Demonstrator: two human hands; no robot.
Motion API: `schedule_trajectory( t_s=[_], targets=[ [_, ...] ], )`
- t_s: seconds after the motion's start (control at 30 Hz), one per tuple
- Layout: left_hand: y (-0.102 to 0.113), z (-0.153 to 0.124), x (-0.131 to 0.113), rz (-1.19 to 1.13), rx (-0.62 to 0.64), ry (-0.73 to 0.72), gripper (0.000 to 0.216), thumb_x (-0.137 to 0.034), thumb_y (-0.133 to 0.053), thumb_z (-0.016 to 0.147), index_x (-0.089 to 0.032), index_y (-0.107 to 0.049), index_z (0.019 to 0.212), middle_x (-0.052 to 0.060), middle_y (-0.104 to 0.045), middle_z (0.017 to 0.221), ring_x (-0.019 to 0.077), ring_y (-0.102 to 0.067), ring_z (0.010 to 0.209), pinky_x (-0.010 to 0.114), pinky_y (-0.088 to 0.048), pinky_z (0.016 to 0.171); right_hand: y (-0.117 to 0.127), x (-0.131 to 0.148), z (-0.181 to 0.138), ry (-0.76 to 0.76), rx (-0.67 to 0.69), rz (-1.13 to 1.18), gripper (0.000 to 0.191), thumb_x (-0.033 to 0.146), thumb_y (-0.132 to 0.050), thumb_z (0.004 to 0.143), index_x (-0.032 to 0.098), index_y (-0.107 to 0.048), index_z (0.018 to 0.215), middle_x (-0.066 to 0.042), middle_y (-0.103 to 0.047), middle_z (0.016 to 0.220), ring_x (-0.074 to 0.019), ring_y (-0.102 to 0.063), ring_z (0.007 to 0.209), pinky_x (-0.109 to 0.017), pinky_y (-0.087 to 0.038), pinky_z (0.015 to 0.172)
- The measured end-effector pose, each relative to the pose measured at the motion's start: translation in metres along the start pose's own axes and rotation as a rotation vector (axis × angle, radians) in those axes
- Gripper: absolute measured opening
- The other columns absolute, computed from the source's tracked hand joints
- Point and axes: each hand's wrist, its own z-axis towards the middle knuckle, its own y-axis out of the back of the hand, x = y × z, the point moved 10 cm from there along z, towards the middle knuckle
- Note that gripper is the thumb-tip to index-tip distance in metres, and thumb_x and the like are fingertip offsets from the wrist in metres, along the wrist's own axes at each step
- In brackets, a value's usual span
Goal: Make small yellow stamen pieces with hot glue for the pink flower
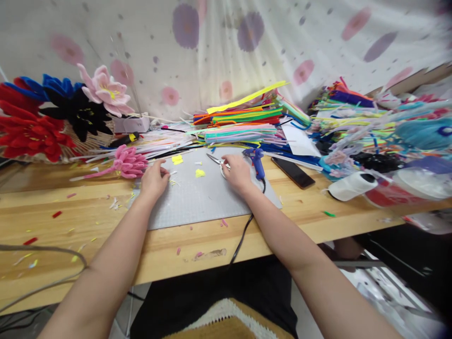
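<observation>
My right hand point(238, 172) is closed around the handles of a pair of scissors point(213, 159), whose blades point up and to the left over the grey mat point(197, 207). At the mat's left side, my left hand point(154, 180) has its fingers pinched together. A short white piece point(173, 173) shows at those fingertips, apparently held. Between the hands lie a yellow fuzzy tuft point(200, 173) and a flat yellow piece point(177, 160), with small white and yellow clippings around them. A pink chenille flower point(127, 162) rests just left of my left hand.
A blue glue gun point(257, 161) sits right of my right hand, its black cord running off the table's front edge. Beyond it are a phone point(293, 172) and a white thread spool point(352, 186). Bundled chenille stems point(243, 134) line the back. Finished flowers point(38, 125) stand left.
</observation>
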Motion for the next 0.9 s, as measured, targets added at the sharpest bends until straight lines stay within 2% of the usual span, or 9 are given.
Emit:
schedule_trajectory(
  t_s=[0.17, 0.37, 0.47, 0.6, 0.73, 0.9],
  targets=[
    [0.002, -0.001, 0.007, -0.083, -0.035, 0.052, 0.046, -0.021, -0.054, 0.072, -0.021, -0.042, 0.117, 0.003, -0.066, 0.089, 0.0205, -0.059, 0.087, 0.034, -0.043, 0.079, -0.013, 0.018, 0.007, 0.000, 0.070, 0.206, 0.025, 0.021, -0.047, 0.081, 0.018, -0.056, 0.104, -0.003, -0.065, 0.095, -0.0158, -0.056, 0.090, -0.028, -0.040, 0.080],
    [0.004, -0.004, -0.002, -0.135, -0.059, -0.004, 0.047, -0.023, -0.053, 0.072, -0.022, -0.039, 0.117, 0.003, -0.066, 0.090, 0.0203, -0.058, 0.091, 0.033, -0.043, 0.078, -0.041, 0.073, 0.027, 0.081, 0.210, 0.425, 0.031, 0.018, -0.052, 0.075, 0.020, -0.051, 0.107, 0.003, -0.065, 0.084, -0.0106, -0.058, 0.075, -0.023, -0.042, 0.072],
    [0.005, -0.006, -0.005, -0.124, -0.062, -0.025, 0.047, -0.021, -0.053, 0.072, -0.022, -0.039, 0.116, 0.003, -0.066, 0.090, 0.0204, -0.058, 0.095, 0.033, -0.042, 0.081, -0.058, 0.096, 0.033, 0.143, 0.256, 0.447, 0.036, 0.013, -0.050, 0.074, 0.022, -0.048, 0.108, 0.005, -0.066, 0.083, -0.0099, -0.058, 0.074, -0.023, -0.042, 0.072],
    [0.004, -0.007, -0.006, -0.155, -0.062, -0.044, 0.048, -0.019, -0.053, 0.071, -0.021, -0.036, 0.116, 0.002, -0.066, 0.089, 0.0189, -0.059, 0.093, 0.032, -0.042, 0.081, -0.077, 0.109, 0.037, 0.189, 0.295, 0.460, 0.039, 0.013, -0.052, 0.072, 0.021, -0.045, 0.110, 0.003, -0.066, 0.089, -0.0101, -0.058, 0.076, -0.023, -0.042, 0.071],
    [0.002, -0.007, -0.005, -0.175, -0.062, -0.054, 0.049, -0.020, -0.053, 0.071, -0.021, -0.035, 0.116, 0.002, -0.066, 0.089, 0.0180, -0.060, 0.089, 0.031, -0.043, 0.079, -0.083, 0.120, 0.036, 0.253, 0.310, 0.388, 0.045, 0.014, -0.054, 0.071, 0.021, -0.043, 0.114, 0.002, -0.066, 0.093, -0.0128, -0.058, 0.082, -0.024, -0.042, 0.073],
    [0.003, -0.008, -0.007, -0.165, -0.071, -0.064, 0.048, -0.021, -0.053, 0.072, -0.020, -0.036, 0.116, 0.004, -0.066, 0.092, 0.0190, -0.058, 0.094, 0.033, -0.043, 0.083, -0.086, 0.126, 0.033, 0.260, 0.316, 0.298, 0.043, 0.013, -0.048, 0.073, 0.023, -0.045, 0.115, 0.002, -0.067, 0.087, -0.0150, -0.059, 0.086, -0.026, -0.041, 0.075]
  ],
)
